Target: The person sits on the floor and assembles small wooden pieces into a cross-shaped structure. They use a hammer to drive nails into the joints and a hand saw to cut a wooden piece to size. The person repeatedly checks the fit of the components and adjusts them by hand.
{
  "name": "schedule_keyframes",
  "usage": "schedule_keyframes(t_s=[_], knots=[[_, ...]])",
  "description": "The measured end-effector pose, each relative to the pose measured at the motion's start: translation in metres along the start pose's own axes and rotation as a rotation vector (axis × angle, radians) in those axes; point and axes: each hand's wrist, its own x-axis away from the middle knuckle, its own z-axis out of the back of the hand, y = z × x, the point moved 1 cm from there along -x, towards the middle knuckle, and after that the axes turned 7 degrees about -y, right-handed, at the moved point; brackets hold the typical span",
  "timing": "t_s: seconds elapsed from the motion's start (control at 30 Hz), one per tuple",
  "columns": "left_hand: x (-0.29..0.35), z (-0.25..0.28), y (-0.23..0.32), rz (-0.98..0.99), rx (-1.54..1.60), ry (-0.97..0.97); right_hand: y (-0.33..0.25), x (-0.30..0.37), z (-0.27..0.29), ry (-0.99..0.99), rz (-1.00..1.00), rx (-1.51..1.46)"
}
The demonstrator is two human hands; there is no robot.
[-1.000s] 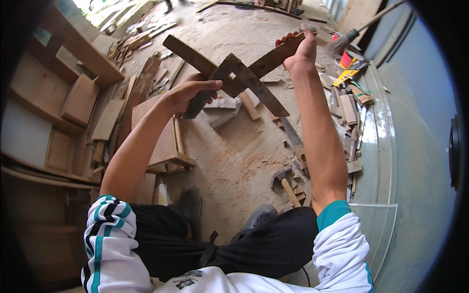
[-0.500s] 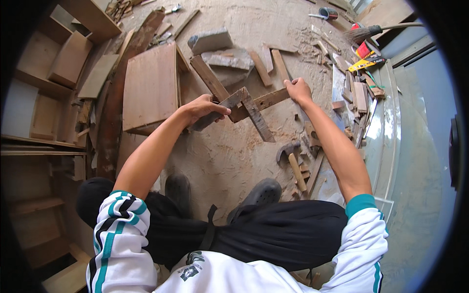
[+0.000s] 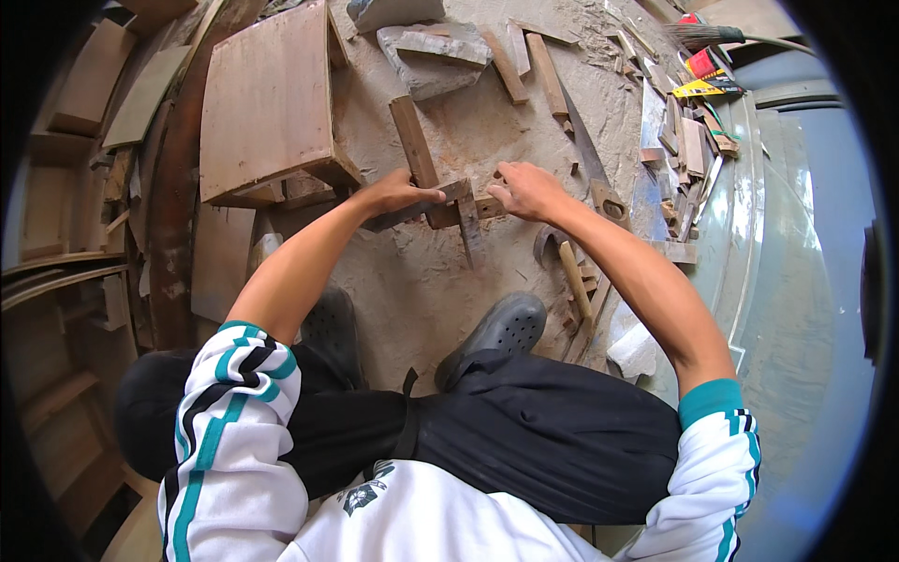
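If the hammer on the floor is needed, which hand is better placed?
Probably the right hand: the hammer lies nearer to it, while the left hand grips the L-shaped piece.

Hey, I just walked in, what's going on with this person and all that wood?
The person's left hand holds two crossed L-shaped wooden pieces above the dusty floor. Their right hand is at the end of one arm of them, though whether it grips isn't clear. A hammer and a handsaw lie to the right, and a wooden box stands to the left.
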Motion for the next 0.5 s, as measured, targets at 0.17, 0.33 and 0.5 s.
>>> schedule_keyframes(t_s=[0.17, 0.33, 0.5], knots=[[-0.013, 0.005, -0.028, -0.191, -0.302, 0.161, -0.018, -0.019, -0.014, -0.048, 0.047, 0.002], [-0.011, 0.005, -0.018, 0.026, -0.373, 0.325, -0.01, -0.033, -0.013, 0.013, 0.012, -0.019], [-0.015, -0.005, -0.038, -0.124, -0.463, 0.501, 0.021, -0.002, -0.041, -0.329, -0.093, -0.093]])
